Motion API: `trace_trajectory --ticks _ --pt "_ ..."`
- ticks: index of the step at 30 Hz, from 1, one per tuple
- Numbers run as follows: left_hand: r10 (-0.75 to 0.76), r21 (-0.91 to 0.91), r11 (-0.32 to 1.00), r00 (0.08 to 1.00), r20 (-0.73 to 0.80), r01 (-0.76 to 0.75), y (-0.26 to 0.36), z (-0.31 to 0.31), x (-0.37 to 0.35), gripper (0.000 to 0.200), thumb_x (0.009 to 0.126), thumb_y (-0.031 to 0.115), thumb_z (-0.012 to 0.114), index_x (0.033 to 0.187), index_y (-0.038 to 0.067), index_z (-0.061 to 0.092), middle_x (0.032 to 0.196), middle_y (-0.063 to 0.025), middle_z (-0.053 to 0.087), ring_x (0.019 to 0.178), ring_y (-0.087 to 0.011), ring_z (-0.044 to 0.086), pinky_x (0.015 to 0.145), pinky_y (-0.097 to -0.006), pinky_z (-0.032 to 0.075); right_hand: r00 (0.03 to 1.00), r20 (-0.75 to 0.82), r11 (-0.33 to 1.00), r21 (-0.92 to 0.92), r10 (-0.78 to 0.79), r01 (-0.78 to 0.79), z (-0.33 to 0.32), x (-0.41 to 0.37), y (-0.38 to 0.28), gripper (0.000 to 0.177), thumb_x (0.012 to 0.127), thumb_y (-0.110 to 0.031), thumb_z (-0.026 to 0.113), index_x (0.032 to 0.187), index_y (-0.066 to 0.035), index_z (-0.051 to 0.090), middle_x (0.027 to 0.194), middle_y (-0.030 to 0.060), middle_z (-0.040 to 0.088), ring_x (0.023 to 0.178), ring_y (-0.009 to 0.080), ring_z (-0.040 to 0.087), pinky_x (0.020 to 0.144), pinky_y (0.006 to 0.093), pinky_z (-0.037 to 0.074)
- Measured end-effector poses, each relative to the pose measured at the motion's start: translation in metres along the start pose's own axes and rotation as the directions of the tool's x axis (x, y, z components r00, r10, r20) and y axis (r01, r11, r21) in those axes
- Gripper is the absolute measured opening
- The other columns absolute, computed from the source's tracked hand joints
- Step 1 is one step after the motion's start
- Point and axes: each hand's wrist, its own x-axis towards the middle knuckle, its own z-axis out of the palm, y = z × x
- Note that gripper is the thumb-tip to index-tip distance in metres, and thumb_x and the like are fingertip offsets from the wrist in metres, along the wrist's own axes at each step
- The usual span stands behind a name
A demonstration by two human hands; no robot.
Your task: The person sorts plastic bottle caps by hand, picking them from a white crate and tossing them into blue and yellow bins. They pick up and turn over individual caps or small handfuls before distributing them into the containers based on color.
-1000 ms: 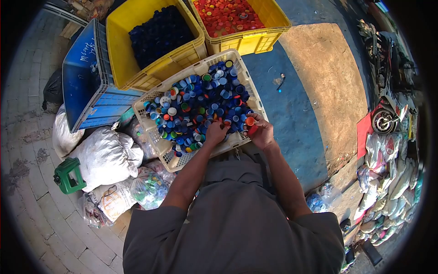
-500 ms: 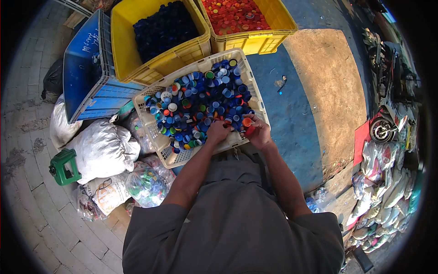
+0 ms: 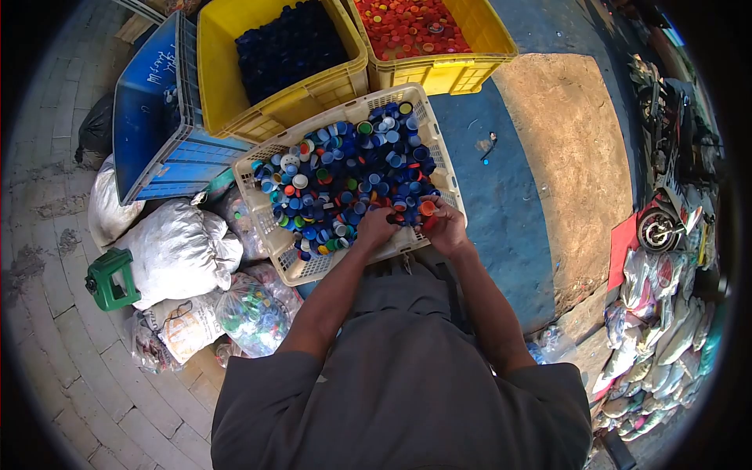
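A cream plastic basket [image 3: 296, 271] in front of me holds a heap of mostly blue bottle caps [image 3: 345, 176], with white, green and orange ones among them. At the basket's near right side, my right hand [image 3: 448, 233] is closed around an orange bottle cap [image 3: 427, 208]; a red piece also shows by its fingers. My left hand [image 3: 376, 227] is closed at the near edge of the heap, its fingertips close together by a dark cap. Whatever it grips is too small to make out.
Beyond the basket stand a yellow crate [image 3: 223, 94] of dark blue caps and another yellow crate [image 3: 439, 74] of red caps. A blue crate [image 3: 160, 168] tilts at the left. White sacks [image 3: 184, 251], a bag of caps [image 3: 252, 313] and a green container [image 3: 112, 280] lie nearby.
The whole view has shifted slightly, with the crates and basket a little farther right. Both hands stay almost where they were, and the orange cap remains in my right hand.
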Motion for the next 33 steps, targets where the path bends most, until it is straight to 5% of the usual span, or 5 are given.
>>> trace_trajectory --ticks 9,18,24,27,33 --pt "0.099 0.030 0.994 0.986 0.131 -0.103 0.008 -0.012 0.006 0.042 0.074 0.018 0.066 0.116 0.018 0.064 0.107 -0.0128 0.067 0.102 -0.0332 0.062 0.087 -0.0439 0.048 1.000 -0.022 1.000 0.004 0.019 -0.018 -0.004 -0.006 0.000 0.047 0.069 -0.017 0.055 0.114 -0.008 0.051 0.096 0.0063 0.057 0.083 0.0218 0.057 0.075 0.0385 0.048" --pt "0.151 -0.051 0.989 0.905 0.398 -0.142 0.000 -0.011 0.030 0.040 0.080 0.033 0.066 0.114 0.012 0.065 0.108 -0.0144 0.066 0.101 -0.0334 0.062 0.087 -0.0423 0.048 0.999 -0.035 0.999 -0.014 0.028 -0.029 -0.011 -0.007 0.001 0.045 0.069 -0.016 0.054 0.113 -0.007 0.051 0.098 0.0079 0.053 0.083 0.0223 0.056 0.074 0.0406 0.049" --pt "0.037 -0.025 0.999 0.897 0.440 -0.029 -0.005 -0.001 0.039 0.042 0.083 0.043 0.064 0.105 0.007 0.067 0.103 -0.0165 0.067 0.098 -0.0327 0.063 0.083 -0.0416 0.048 0.998 -0.051 0.999 -0.031 0.028 -0.030 -0.006 -0.008 0.000 0.045 0.068 -0.015 0.055 0.113 -0.007 0.050 0.097 0.0081 0.053 0.083 0.0228 0.056 0.074 0.0409 0.049" --pt "0.166 -0.212 0.972 0.925 0.341 -0.096 -0.016 0.004 0.037 0.041 0.084 0.043 0.063 0.099 0.004 0.068 0.096 -0.0176 0.068 0.093 -0.0324 0.064 0.079 -0.0423 0.049 0.998 -0.052 0.999 -0.032 0.031 -0.033 -0.005 -0.007 0.000 0.045 0.068 -0.015 0.055 0.112 -0.007 0.050 0.097 0.0082 0.053 0.083 0.0229 0.056 0.074 0.0408 0.049" --pt "0.134 -0.113 0.987 0.962 0.238 -0.110 -0.027 0.000 0.031 0.036 0.086 0.036 0.062 0.090 0.001 0.068 0.084 -0.0166 0.067 0.082 -0.0329 0.064 0.073 -0.0403 0.048 0.998 -0.036 0.998 -0.053 0.045 -0.047 -0.004 -0.001 0.005 0.047 0.068 -0.017 0.055 0.114 -0.009 0.050 0.093 0.0063 0.055 0.084 0.0223 0.057 0.075 0.0400 0.048"
